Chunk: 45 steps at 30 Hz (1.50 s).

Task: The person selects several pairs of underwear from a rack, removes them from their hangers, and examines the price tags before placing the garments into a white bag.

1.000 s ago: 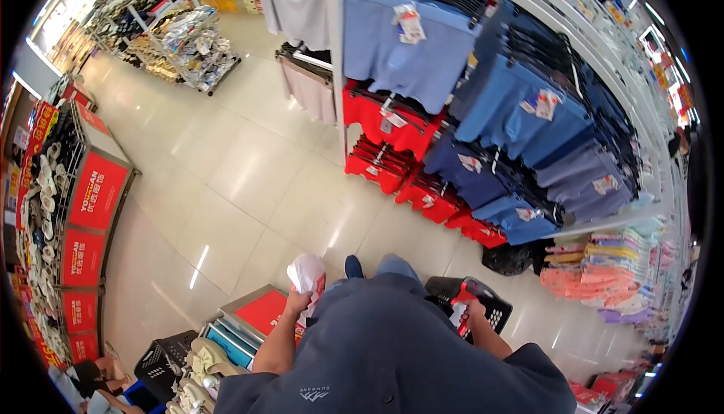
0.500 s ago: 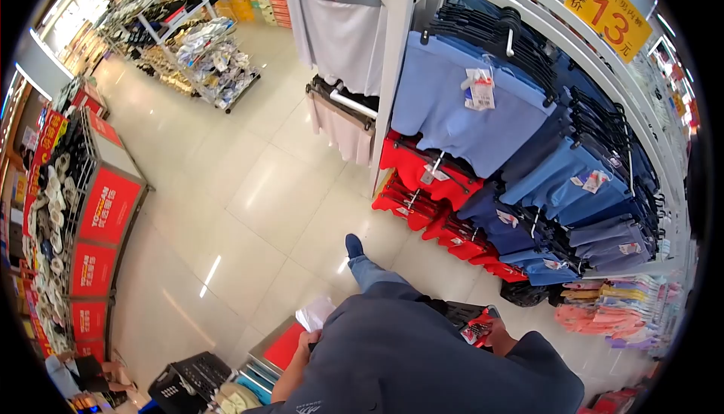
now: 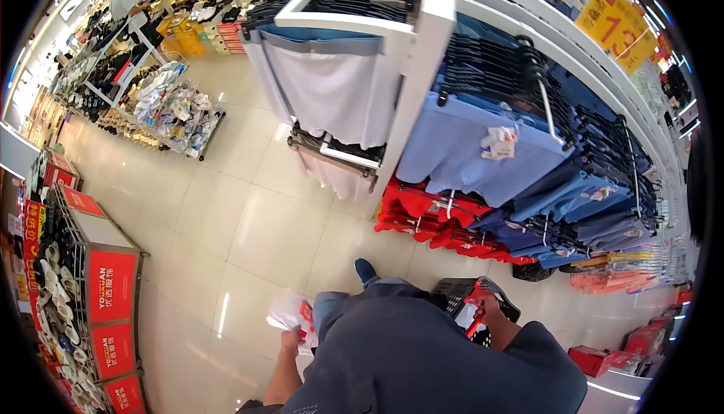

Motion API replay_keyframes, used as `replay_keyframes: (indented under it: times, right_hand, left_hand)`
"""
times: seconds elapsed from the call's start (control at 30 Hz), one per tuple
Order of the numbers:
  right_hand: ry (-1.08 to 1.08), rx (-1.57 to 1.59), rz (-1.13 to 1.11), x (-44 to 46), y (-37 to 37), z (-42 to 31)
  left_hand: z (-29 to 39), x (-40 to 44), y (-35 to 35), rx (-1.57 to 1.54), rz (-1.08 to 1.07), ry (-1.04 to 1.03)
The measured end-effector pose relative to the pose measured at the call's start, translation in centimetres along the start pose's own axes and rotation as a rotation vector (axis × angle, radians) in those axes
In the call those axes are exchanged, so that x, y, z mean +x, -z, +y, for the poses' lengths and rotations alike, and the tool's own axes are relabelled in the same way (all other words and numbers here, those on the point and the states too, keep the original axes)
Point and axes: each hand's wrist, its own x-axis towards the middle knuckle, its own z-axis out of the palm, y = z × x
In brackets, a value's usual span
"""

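Observation:
Low on the left, my left hand [image 3: 289, 339] is closed on a white plastic bag [image 3: 285, 312] with red print. The bag hangs beside my leg above the floor. On the right, my right hand [image 3: 490, 313] is wrapped round the red handle [image 3: 475, 326] of a black shopping basket [image 3: 451, 290]. My dark shirt hides part of the basket, and its contents cannot be made out. Ahead of the basket hang red shorts [image 3: 430, 207] and light blue shorts [image 3: 471, 150] on black hangers.
A white clothes rack [image 3: 419, 59] rises ahead to the right, with grey shorts [image 3: 320, 82] on its end. At left stands a red-panelled shoe bin [image 3: 113, 286]. A low shelf of packaged goods [image 3: 170, 105] is farther off, near another person [image 3: 128, 7]. Tiled floor [image 3: 196, 218] runs between.
I have walked forward, and the rack's end looms larger. My left hand has swung outward with the white bag. More of the black basket shows at my right side.

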Motion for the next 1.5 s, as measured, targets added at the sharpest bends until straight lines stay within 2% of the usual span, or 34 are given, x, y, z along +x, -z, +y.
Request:
replay_keyframes:
  times: [0.1, 0.2, 0.27, 0.33, 0.43, 0.47, 0.5, 0.53, 0.63, 0.73, 0.77, 0.8, 0.93, 1.0, 1.03, 1.07, 1.13, 1.17, 1.2, 1.3, 1.4, 1.43, 1.5]
  right_hand:
    - [0.171, -0.055, -0.008, -2.0, -3.6, 1.3]
    - [0.148, -0.089, 0.08, -4.2, -6.9, 3.6]
    - [0.089, 0.011, 0.138, -1.9, -8.0, 5.7]
    - [0.128, -0.044, 0.309, -3.7, -10.7, 6.4]
    - [0.117, -0.165, 0.365, -4.2, -15.0, 7.8]
    - [0.074, -0.257, 0.383, -3.8, -15.8, 8.6]
    - [0.057, -0.189, 0.257, -3.2, -16.5, 9.8]
    - [0.014, -0.193, 0.333, -6.5, -19.5, 9.5]
    - [-0.007, -0.146, 0.243, -8.8, -24.0, 11.8]
    - [0.09, -0.202, 0.318, -12.7, -27.8, 11.9]
    - [0.039, -0.219, 0.23, -13.0, -28.6, 12.0]
    - [-0.014, -0.235, 0.142, -13.4, -29.3, 12.0]
    - [-0.022, -0.213, 0.16, -15.5, -32.9, 11.9]
    - [0.006, -0.174, 0.181, -15.2, -34.1, 12.4]
    - [-0.012, -0.19, 0.194, -15.0, -34.7, 12.4]
    - [-0.03, -0.212, 0.205, -14.6, -35.1, 12.3]
    - [-0.056, -0.208, 0.214, -12.7, -35.7, 12.3]
    - [-0.082, -0.223, 0.213, -10.8, -35.7, 13.0]
    - [-0.132, -0.191, -0.016, -5.9, -34.2, 14.7]
    - [-0.094, -0.247, 0.077, -10.7, -38.7, 11.2]
    - [-0.091, -0.07, 0.176, -11.5, -42.6, 9.1]
    - [-0.138, 0.035, 0.154, -12.5, -43.7, 7.8]
    - [-0.181, 0.135, 0.149, -16.1, -46.0, 4.9]
  left_hand:
    - [5.2, 0.4, 1.3, 0.178, 0.006, -0.064]
    - [8.7, 2.1, 3.3, 0.225, 0.02, -0.084]
    - [11.8, 3.0, 4.8, 0.29, 0.007, -0.06]
    - [15.3, 3.5, 7.1, 0.365, -0.009, -0.048]
    - [20.0, 5.2, 10.0, 0.411, -0.025, -0.125]
    - [18.4, 10.4, 12.5, 0.296, -0.04, -0.122]
    - [20.0, 11.2, 13.6, 0.297, -0.053, -0.071]
    - [21.1, 11.8, 14.7, 0.3, -0.057, -0.018]
    - [24.5, 13.2, 17.2, 0.297, -0.055, -0.023]
    - [26.4, 15.2, 18.2, 0.353, -0.065, -0.045]
    - [26.3, 16.8, 18.5, 0.339, -0.07, -0.072]
    - [26.7, 17.8, 18.6, 0.326, -0.074, -0.098]
    - [33.0, 15.2, 16.5, 0.529, -0.186, -0.236]
    - [36.2, 15.5, 15.5, 0.619, -0.11, -0.129]
    - [36.9, 17.0, 16.0, 0.79, -0.151, -0.317]
    - [37.6, 18.8, 15.9, 0.805, -0.164, -0.324]
    - [42.0, 17.1, 14.3, 0.541, -0.12, -0.157]
    - [42.7, 19.6, 15.2, 0.626, -0.192, -0.203]
    - [44.5, 20.5, 14.9, 0.639, -0.18, -0.209]
    - [49.6, 23.5, 13.9, 0.682, -0.226, -0.303]
    - [54.2, 26.1, 11.8, 0.712, -0.293, -0.393]
    - [57.3, 24.7, 9.5, 0.692, -0.163, -0.231]
    - [59.6, 29.0, 8.4, 0.606, -0.2, -0.213]
